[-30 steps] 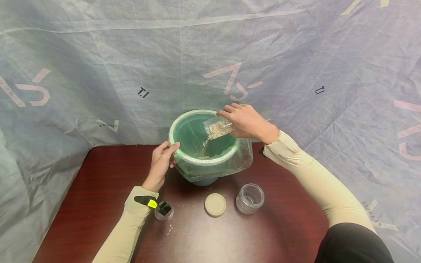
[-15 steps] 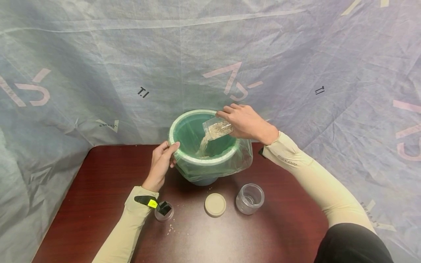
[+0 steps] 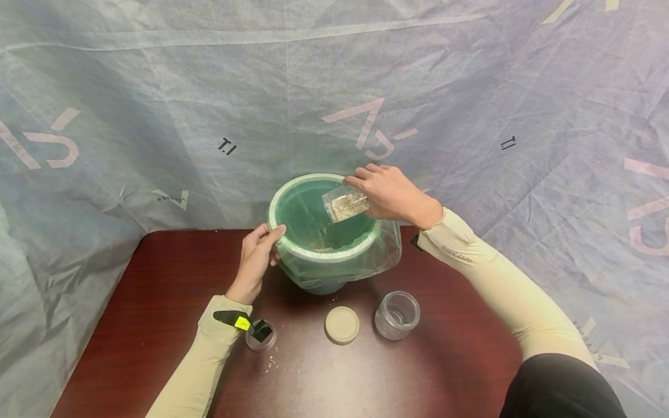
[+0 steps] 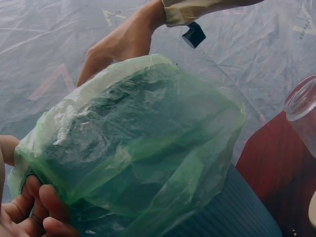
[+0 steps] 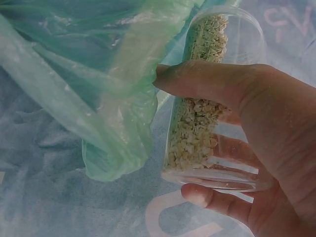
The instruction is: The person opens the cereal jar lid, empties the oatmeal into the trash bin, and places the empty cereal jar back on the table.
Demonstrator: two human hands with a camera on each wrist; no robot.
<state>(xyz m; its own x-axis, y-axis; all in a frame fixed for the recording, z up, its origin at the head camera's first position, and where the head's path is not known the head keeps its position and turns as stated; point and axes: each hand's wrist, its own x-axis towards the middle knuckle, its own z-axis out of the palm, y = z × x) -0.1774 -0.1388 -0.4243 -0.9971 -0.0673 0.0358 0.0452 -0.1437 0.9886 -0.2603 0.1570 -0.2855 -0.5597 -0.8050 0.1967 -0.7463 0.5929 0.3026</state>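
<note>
My right hand (image 3: 392, 194) grips a clear jar (image 3: 330, 203) of oat flakes (image 3: 350, 205), tipped on its side with its mouth over the bin. In the right wrist view the thumb and fingers wrap round the jar (image 5: 180, 148). The bin (image 3: 320, 288) is lined with a thin green bag (image 3: 340, 273) folded over its rim; a few flakes fall inside, where a small pile (image 3: 325, 249) shows. My left hand (image 3: 254, 258) holds the bin's left rim through the bag, thumb on top and fingers curled beneath, as the left wrist view also shows (image 4: 42, 210).
In front of the bin stand a beige lid (image 3: 342, 325) and an open clear jar (image 3: 397, 316). A small clear round container (image 3: 261, 343) lies partly under the left wrist camera. Loose flakes (image 3: 270, 364) are scattered on the dark red table (image 3: 157, 290). Grey sheeting hangs behind.
Half a second ago a thick stream of flakes poured from the jar; now only a few fall. The flakes in the jar are fewer. Both hands stay almost in place.
</note>
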